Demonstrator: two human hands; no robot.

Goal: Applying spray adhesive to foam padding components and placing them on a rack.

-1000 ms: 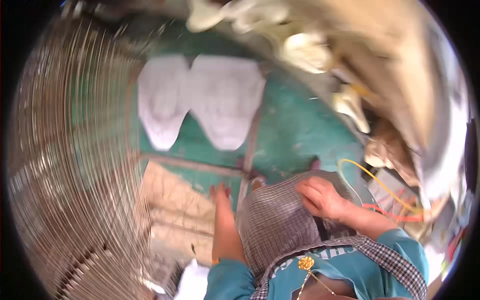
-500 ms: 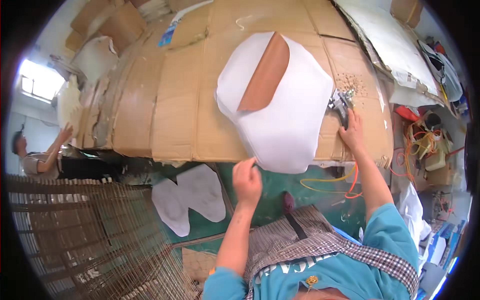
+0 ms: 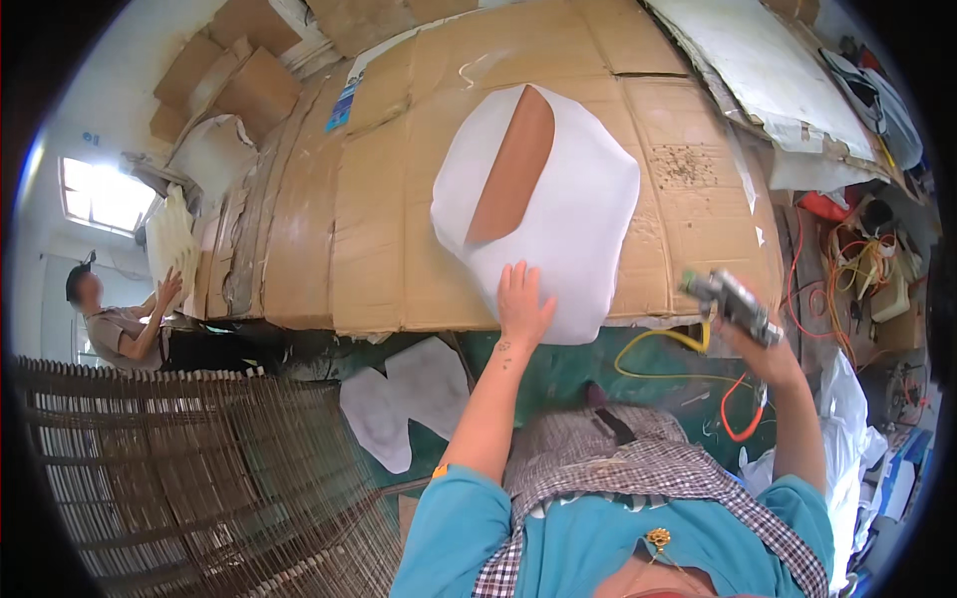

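A large rounded white padded piece [image 3: 588, 189] lies on the cardboard-covered table [image 3: 369, 219], its near end reaching past the front edge. On its left part sits a brown strip [image 3: 513, 164] with one curved side. My left hand [image 3: 525, 304] rests palm down on the near part of the white piece, fingers spread. To the right, off the table's front edge, my right hand [image 3: 768, 357] is closed around a metal spray gun [image 3: 733, 302], slightly blurred. An orange hose [image 3: 740, 433] hangs below that hand.
Small crumbs [image 3: 686, 164] lie on the cardboard at right. A yellow hose [image 3: 638, 349] loops below the edge. Two joined grey-white pieces [image 3: 409, 394] lie low at left, beside a slatted rack [image 3: 179, 458]. Another person [image 3: 125, 329] stands far left with raised hands.
My right hand has lifted the spray gun off the table and drawn it back toward me. My left hand has moved from the white piece's edge to lie flat on it.
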